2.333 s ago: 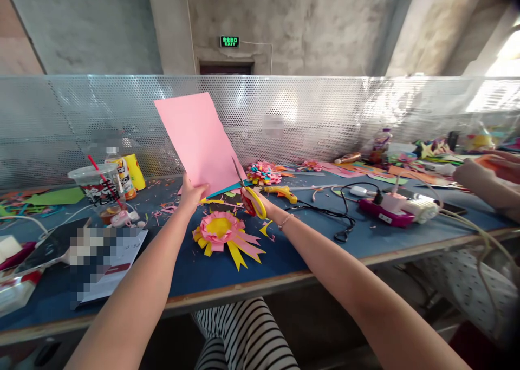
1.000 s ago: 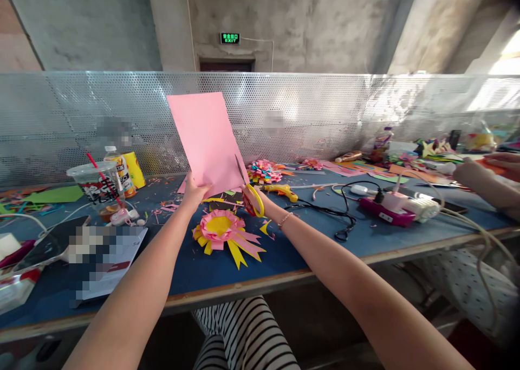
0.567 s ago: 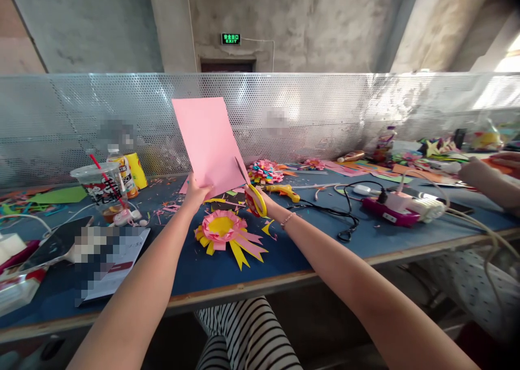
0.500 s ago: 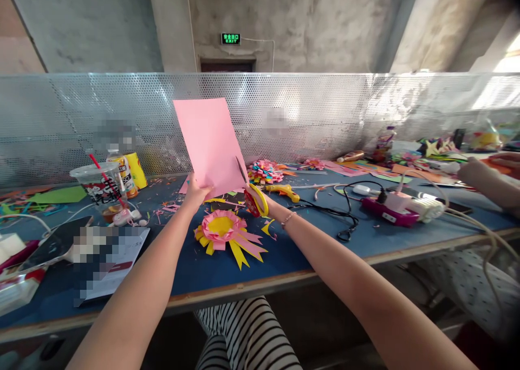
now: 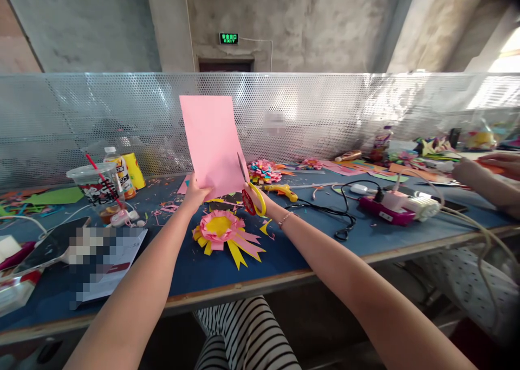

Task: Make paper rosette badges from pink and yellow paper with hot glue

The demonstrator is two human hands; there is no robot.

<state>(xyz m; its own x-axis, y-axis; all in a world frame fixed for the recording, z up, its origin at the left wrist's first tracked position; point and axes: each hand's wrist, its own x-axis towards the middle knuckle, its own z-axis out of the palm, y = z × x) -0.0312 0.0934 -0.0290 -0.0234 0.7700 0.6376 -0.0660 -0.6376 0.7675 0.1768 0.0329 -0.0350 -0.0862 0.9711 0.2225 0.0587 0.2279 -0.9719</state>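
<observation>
Pinching the pink paper point(image 5: 213, 142) near its seven-o'clock corner, the left hand point(image 5: 195, 195) holds it tall, long axis nearly twelve-to-six; the right hand point(image 5: 270, 204) grips scissors point(image 5: 255, 192) at its four-o'clock edge.

We look down on a blue bench point(image 5: 325, 245), our left hand point(image 5: 195, 196) pinching the lower part of a raised pink sheet point(image 5: 209, 140). In our right hand point(image 5: 270, 204) we hold scissors point(image 5: 257, 193), blades pointing up at the sheet's four o'clock edge; we cannot tell whether they bite. Below the sheet, at six o'clock, we see a pink-and-yellow rosette point(image 5: 219, 228), its tails spread toward four. From the rosette, a yellow glue gun point(image 5: 283, 190) lies at two o'clock, a layered flower point(image 5: 265, 171) at one, a purple power strip point(image 5: 379, 210) at three.
</observation>
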